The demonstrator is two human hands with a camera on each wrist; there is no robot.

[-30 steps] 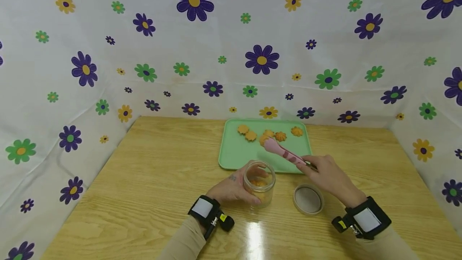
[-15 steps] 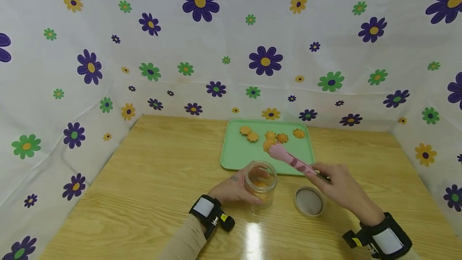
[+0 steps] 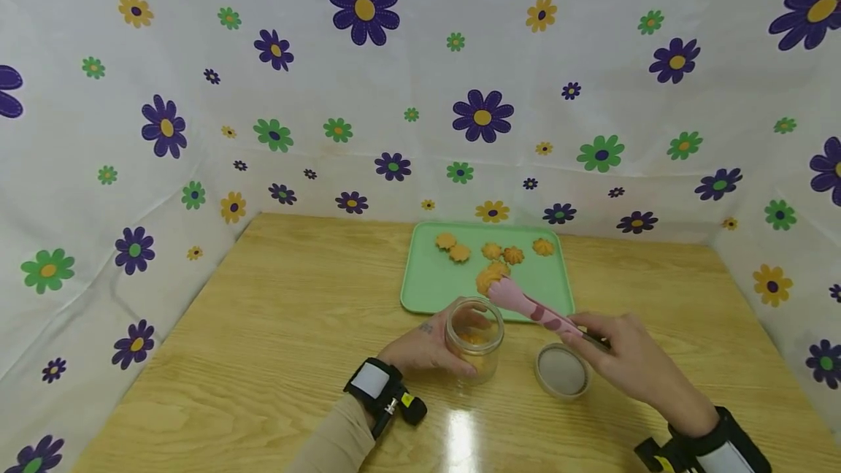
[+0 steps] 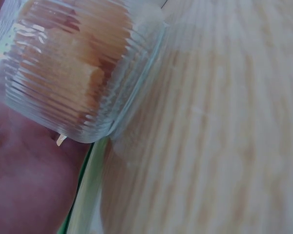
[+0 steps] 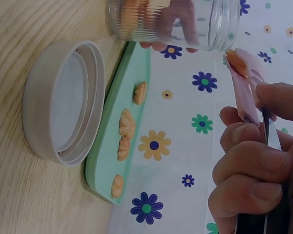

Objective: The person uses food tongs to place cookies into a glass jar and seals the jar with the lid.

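My left hand [image 3: 427, 349] holds a clear glass jar [image 3: 482, 363] upright on the table, fingers around its far side and thumb at the front. Ribbed glass and several cookies inside it show in the left wrist view. Pink-tipped tongs [image 3: 528, 305] are gripped in my right hand [image 3: 624, 356], their dark handle between thumb and curled fingers. A golden cookie [image 3: 491, 277] is pinched in the tong tips, just above and behind the jar's mouth. In the right wrist view this cookie [image 5: 237, 64] sits between the two pink tips, close to the jar rim.
A mint-green tray [image 3: 427, 287] with several cookies [image 3: 513, 255] lies behind the jar. The jar's round lid [image 3: 562, 371] rests on the wooden table [image 3: 276, 341], right of the jar. A flower-printed cloth [image 3: 394, 79] walls the back and sides.
The tongs have carried a cookie up off the tray and nearer the jar's mouth. My right hand has moved right and toward me. The left hand and jar stay in place.
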